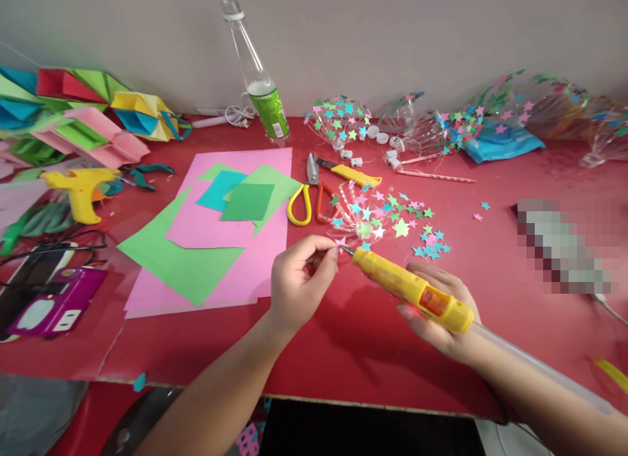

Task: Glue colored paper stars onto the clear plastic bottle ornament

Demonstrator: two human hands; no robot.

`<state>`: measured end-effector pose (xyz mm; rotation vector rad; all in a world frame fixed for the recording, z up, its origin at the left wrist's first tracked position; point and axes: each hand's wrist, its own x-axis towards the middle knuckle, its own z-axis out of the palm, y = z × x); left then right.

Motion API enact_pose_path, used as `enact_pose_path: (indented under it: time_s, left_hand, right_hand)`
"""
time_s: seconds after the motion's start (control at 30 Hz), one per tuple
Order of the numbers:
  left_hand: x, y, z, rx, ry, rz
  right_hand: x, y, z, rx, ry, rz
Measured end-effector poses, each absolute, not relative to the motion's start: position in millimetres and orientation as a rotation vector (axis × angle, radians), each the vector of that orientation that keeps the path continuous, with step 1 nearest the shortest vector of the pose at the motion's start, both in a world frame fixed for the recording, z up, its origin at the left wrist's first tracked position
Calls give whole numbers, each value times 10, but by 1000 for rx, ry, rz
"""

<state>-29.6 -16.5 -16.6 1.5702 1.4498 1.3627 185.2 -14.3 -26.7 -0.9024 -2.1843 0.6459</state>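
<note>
My right hand [444,309] is wrapped around a yellow hot glue gun [392,276], with a long clear glue stick [534,364] trailing from its back end. The gun's metal tip points left and reaches a small pink paper star [341,244]. That star is pinched between the thumb and forefinger of my left hand [304,279]. Just behind the tip lies a clear plastic piece with strips [350,227], partly covered by loose paper stars. More blue and pink stars [432,246] lie in a small heap to its right.
Red-and-yellow-handled pliers [313,171] and a yellow cutter [356,175] lie behind my hands. Coloured paper sheets [206,273] spread at left, near another yellow glue gun [83,188]. A clear bottle [267,103] and star-covered plastic pieces [338,119] stand along the wall.
</note>
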Motion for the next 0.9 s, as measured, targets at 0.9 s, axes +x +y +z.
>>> enact_pose_path:
  time_s: [0.9]
  left_hand:
    - [-364, -122, -176, 1083, 1114, 1147]
  right_hand:
    - [1778, -5, -215, -773, -2792, 510]
